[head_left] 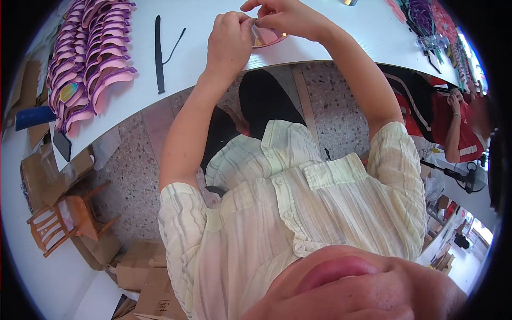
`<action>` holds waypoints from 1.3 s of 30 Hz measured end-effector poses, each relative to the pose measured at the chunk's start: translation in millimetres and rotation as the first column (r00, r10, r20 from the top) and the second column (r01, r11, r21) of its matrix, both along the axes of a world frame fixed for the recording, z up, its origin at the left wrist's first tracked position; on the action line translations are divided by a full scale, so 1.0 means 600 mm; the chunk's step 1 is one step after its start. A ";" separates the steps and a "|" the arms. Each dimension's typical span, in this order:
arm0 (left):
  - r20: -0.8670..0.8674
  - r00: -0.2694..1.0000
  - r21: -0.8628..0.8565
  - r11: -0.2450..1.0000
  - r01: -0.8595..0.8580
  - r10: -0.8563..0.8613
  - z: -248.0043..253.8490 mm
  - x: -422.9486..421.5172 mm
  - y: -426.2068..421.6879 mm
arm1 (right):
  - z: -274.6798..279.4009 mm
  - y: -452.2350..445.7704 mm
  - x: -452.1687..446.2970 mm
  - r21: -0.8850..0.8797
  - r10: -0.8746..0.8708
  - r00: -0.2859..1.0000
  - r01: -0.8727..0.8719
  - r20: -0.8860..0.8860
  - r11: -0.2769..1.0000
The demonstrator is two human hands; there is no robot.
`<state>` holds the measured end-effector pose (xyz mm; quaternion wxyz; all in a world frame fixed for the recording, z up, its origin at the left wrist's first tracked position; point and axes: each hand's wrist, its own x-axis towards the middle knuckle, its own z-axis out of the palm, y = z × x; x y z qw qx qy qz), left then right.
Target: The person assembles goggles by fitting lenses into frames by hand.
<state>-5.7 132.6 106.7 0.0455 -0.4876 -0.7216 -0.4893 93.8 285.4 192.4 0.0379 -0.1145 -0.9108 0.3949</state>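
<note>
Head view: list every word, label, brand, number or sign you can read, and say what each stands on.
No text can be read for certain.
Box, bottom left: dark marks, perhaps handwriting, too small and blurred to read.
Red shirt, far right: pale patch; I cannot tell if it is lettering.
Lens at the hands: no readable print.

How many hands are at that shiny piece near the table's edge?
2: the left hand at the shiny piece's left side, the right hand at its far side. Fingers hide part of the piece, but I see no third hand there.
</note>
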 end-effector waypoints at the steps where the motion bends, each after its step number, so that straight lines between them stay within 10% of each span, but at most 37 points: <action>1: 0.011 1.000 0.009 1.000 0.002 -0.002 -0.002 0.000 0.000 | 0.002 0.000 0.001 -0.032 -0.021 1.000 0.021 0.012 0.999; 4: 0.042 0.999 0.020 0.999 0.030 -0.030 -0.004 -0.003 -0.003 | -0.010 0.006 0.006 -0.178 -0.030 0.999 0.027 -0.012 0.984; 16: -0.351 0.933 -0.015 0.996 -0.085 0.074 -0.014 0.016 -0.041 | -0.088 -0.016 0.012 0.443 0.170 0.782 0.146 -0.599 0.885; 22: -0.292 0.955 -0.017 0.998 -0.068 0.060 -0.009 0.010 -0.047 | -0.024 -0.014 0.057 0.123 0.006 0.979 0.020 -0.206 0.992; 29: -0.323 0.944 -0.005 0.997 -0.071 0.066 -0.018 0.006 -0.049 | -0.012 -0.001 0.077 0.543 0.118 0.957 0.046 -0.263 0.839; 39: -0.404 0.914 0.036 0.999 -0.033 0.045 -0.023 0.004 -0.050 | -0.008 -0.007 0.039 0.303 0.056 0.976 0.010 -0.211 0.953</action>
